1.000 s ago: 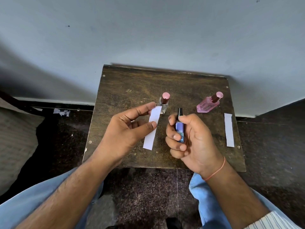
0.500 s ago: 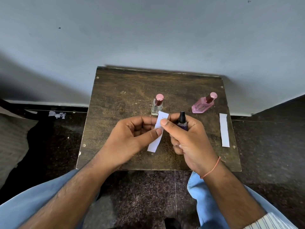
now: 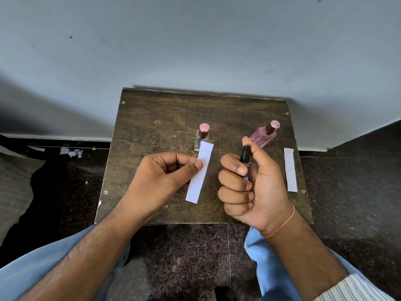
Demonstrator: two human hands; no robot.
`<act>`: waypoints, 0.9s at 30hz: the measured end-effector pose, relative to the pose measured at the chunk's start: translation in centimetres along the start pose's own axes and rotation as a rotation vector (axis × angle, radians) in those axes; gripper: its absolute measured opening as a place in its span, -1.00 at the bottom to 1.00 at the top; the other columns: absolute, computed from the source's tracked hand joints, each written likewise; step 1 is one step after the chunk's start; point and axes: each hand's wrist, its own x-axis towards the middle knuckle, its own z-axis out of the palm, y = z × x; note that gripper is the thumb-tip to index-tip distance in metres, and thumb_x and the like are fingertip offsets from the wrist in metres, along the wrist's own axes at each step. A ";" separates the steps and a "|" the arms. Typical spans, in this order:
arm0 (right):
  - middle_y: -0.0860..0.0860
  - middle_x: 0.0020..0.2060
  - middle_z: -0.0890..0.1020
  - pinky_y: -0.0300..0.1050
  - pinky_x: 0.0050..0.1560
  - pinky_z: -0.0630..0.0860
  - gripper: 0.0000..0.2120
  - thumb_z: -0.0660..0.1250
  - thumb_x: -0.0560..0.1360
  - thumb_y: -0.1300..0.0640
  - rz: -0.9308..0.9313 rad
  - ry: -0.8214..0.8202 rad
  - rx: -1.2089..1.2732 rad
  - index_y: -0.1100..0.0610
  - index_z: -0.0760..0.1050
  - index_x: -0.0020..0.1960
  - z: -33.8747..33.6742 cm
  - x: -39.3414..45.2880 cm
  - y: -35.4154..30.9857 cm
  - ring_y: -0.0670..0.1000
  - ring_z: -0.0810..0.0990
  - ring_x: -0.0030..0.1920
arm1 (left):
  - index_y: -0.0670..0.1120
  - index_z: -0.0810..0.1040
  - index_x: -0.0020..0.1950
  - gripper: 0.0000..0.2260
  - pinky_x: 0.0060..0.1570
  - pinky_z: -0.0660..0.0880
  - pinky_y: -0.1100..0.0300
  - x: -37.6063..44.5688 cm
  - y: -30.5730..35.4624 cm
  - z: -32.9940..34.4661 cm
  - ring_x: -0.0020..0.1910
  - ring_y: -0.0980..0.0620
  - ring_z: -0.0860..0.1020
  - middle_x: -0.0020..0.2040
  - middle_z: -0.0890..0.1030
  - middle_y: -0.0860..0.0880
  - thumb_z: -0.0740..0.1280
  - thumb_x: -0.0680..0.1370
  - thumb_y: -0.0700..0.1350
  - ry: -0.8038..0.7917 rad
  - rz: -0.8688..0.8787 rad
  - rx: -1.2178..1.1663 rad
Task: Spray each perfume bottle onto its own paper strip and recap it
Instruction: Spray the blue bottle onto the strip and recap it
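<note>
My left hand [image 3: 161,177] pinches a white paper strip [image 3: 199,173] between thumb and fingers, holding it upright above the wooden table [image 3: 165,127]. My right hand [image 3: 249,185] grips a small blue perfume bottle [image 3: 246,164] with a black spray top, thumb raised beside the nozzle, a short gap right of the strip. A small clear bottle with a pink cap [image 3: 202,135] stands behind the strip. Further right, a pink bottle with a pink cap [image 3: 263,135] stands at the back. A second paper strip [image 3: 290,169] lies flat near the table's right edge.
The small table sits against a grey wall [image 3: 195,40], with dark speckled floor [image 3: 195,257] around it. My knees in light blue trousers [image 3: 267,268] are below the table's near edge. Paper scraps [image 3: 71,152] lie on the floor at the left.
My hands were touching at the strip half a second ago and have moved apart. The right hand has shifted right with the blue bottle, thumb now lifted.
</note>
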 end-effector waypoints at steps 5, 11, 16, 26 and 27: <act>-0.06 -0.55 0.14 -0.28 -0.52 -0.03 -0.44 0.04 0.71 -0.34 0.019 -0.070 -0.017 0.05 0.23 -0.26 0.5 -0.1 0.0 -0.09 0.02 -0.55 | -0.14 0.80 -0.04 -0.84 -0.19 0.68 0.22 0.0 0.2 0.0 -0.22 0.02 0.71 -0.13 0.80 -0.16 0.54 0.48 -0.07 0.007 -0.003 -0.002; -0.05 -0.44 0.31 -0.32 -0.57 0.06 -0.44 0.16 0.65 -0.39 -0.124 0.340 -0.348 0.06 0.49 -0.22 1.3 0.5 0.5 -0.14 0.20 -0.54 | -0.14 0.80 -0.04 -0.84 -0.19 0.67 0.22 0.0 0.3 0.1 -0.21 0.01 0.72 -0.12 0.80 -0.17 0.54 0.47 -0.07 0.006 -0.006 -0.002; 0.01 -0.25 0.44 -0.19 -0.47 0.23 -0.60 0.13 0.70 -0.09 -0.213 0.371 -0.369 0.15 0.63 0.12 1.0 0.5 0.7 -0.05 0.35 -0.35 | -0.15 0.80 -0.01 -0.82 -0.13 0.71 0.15 0.0 0.3 0.0 -0.17 -0.05 0.73 -0.09 0.81 -0.20 0.54 0.49 -0.06 0.001 0.004 0.024; 0.13 -0.13 0.58 -0.13 -0.41 0.49 -0.82 0.42 0.52 0.18 -0.392 0.363 -0.500 0.15 0.67 0.11 0.5 0.4 0.6 0.02 0.57 -0.20 | -0.05 0.81 -0.03 -0.84 0.08 0.66 -0.11 0.3 0.0 -0.5 -0.14 -0.06 0.74 -0.09 0.82 -0.14 0.55 0.46 -0.02 0.028 0.009 0.090; 0.14 -0.11 0.58 -0.14 -0.40 0.45 -0.82 0.42 0.53 0.19 -0.385 0.364 -0.496 0.15 0.67 0.12 0.4 0.4 0.6 0.01 0.54 -0.22 | -0.05 0.81 -0.03 -0.84 0.08 0.67 -0.10 0.3 0.0 -0.5 -0.14 -0.05 0.74 -0.09 0.82 -0.14 0.55 0.46 -0.01 0.024 0.009 0.091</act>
